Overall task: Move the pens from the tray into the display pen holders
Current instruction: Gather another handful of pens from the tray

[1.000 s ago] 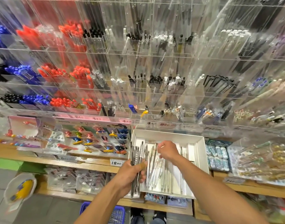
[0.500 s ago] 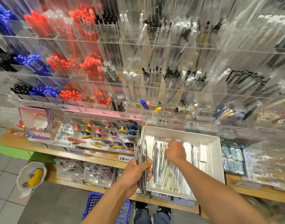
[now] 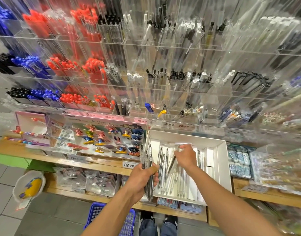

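A white tray [image 3: 222, 160] sits on the wooden shelf and holds several clear and silver pens [image 3: 165, 169]. My left hand [image 3: 141, 178] grips a bundle of clear pens [image 3: 147, 160] upright at the tray's left edge. Inside the tray, my right hand [image 3: 186, 156] pinches a dark-tipped pen lifted at a slant above the loose ones. Behind the tray rise tiers of clear acrylic pen holders [image 3: 163, 86], filled with red, blue, black and clear pens.
A novelty-pen display card [image 3: 102, 138] lies left of the tray, packs of small items [image 3: 239, 160] to its right. A blue basket [image 3: 98, 213] stands on the floor below, and a white-and-yellow bowl-shaped object [image 3: 29, 186] sits low at the left.
The view has tilted and moved closer to the rack. My right hand shifted within the tray and closed its fingers on a pen. The left hand keeps its bundle.
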